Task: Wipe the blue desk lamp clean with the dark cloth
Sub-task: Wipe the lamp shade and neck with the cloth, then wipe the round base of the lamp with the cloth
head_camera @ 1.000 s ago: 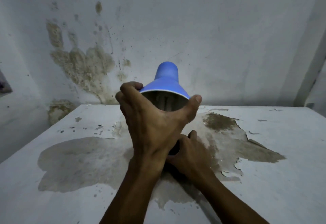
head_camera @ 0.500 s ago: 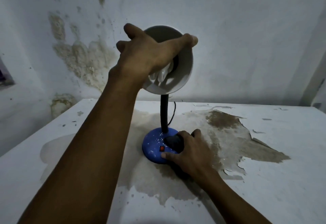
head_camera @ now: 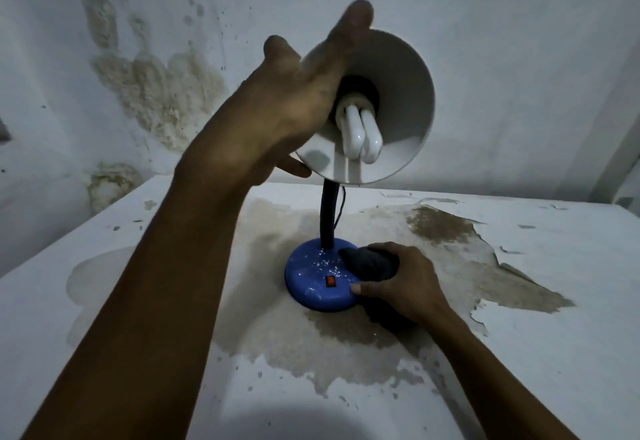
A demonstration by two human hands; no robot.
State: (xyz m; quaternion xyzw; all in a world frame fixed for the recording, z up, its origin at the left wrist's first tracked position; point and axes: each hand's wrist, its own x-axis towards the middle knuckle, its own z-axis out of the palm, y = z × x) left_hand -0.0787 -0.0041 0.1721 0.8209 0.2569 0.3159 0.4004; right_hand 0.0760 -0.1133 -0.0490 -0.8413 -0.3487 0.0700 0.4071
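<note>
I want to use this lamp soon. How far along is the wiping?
Nothing looks finished. The right hand presses the dark cloth on the blue base, still speckled white. The left hand grips the shade. Shade and neck remain.

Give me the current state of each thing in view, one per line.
Blue desk lamp's white-lined shade: tilted up, gripped by left hand.
White bulb: unlit.
Round blue base: speckled white, on the table.
Red switch: position unclear.
Dark cloth: bunched in right hand, pressed on base.
</note>
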